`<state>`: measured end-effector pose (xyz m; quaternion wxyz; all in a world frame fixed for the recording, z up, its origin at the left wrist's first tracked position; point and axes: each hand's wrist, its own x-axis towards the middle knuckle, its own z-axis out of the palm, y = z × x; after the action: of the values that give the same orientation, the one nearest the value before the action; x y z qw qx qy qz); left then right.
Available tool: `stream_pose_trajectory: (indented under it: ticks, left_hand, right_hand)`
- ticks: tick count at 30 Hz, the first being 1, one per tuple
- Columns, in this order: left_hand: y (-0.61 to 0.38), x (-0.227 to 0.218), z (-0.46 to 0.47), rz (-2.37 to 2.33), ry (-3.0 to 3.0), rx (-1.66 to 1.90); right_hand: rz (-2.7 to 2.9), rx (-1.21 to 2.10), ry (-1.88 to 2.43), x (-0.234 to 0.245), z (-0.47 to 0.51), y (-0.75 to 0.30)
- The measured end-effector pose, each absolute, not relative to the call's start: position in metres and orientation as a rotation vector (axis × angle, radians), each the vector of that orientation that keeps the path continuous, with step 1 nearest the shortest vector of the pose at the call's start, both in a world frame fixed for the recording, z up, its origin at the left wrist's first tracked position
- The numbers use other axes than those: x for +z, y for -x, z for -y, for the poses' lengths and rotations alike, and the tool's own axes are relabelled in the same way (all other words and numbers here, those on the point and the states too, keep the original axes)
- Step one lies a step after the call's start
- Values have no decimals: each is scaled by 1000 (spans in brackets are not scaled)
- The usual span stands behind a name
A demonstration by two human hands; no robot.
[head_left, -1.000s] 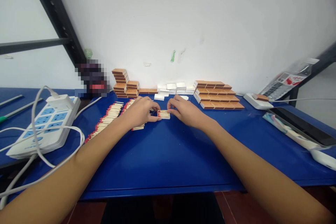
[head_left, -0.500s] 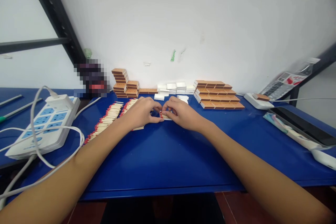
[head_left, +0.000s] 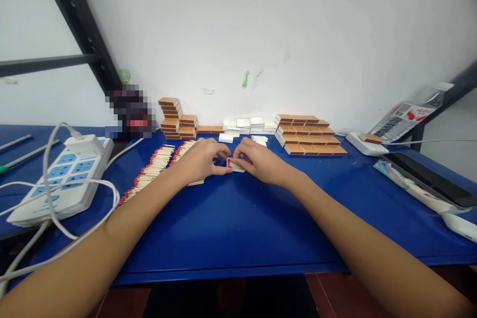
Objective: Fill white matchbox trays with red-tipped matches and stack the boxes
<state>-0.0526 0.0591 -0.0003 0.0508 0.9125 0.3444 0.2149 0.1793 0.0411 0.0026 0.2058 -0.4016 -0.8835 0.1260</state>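
Note:
A small white matchbox tray (head_left: 239, 170) filled with red-tipped matches (head_left: 233, 164) lies on the blue table between my hands. My left hand (head_left: 204, 159) curls around the tray's left end, thumb tip at the near corner and fingers at the far side. Over the tray's right part, my right hand (head_left: 257, 160) has its thumb and fingertips closed together on the matches, hiding that end. Beside and partly behind my left hand are loose match rows (head_left: 149, 174), red heads to the left.
Brown matchboxes (head_left: 311, 135) are stacked at the back right, and another matchbox stack (head_left: 179, 124) at the back left. White trays (head_left: 244, 123) stand between them. A power strip (head_left: 67, 179) with cables lies left; a phone (head_left: 428, 179) and a plastic bottle (head_left: 417, 112) are right.
My right fingers have shifted slightly to the right over the tray, and more of its left end and matches shows. My left hand stays almost in place.

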Motion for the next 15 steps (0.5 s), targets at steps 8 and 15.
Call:
stream_pose_trajectory:
  ticks: [8, 15]
  left_hand:
    - [53, 2, -57, -1079, -2798, 621]
    - [49, 7, -50, -1111, -2789, 549]
  right_hand:
    - [2298, 150, 1150, 13, -60, -204]
    - [2067, -157, 1531, 25, -89, -262]
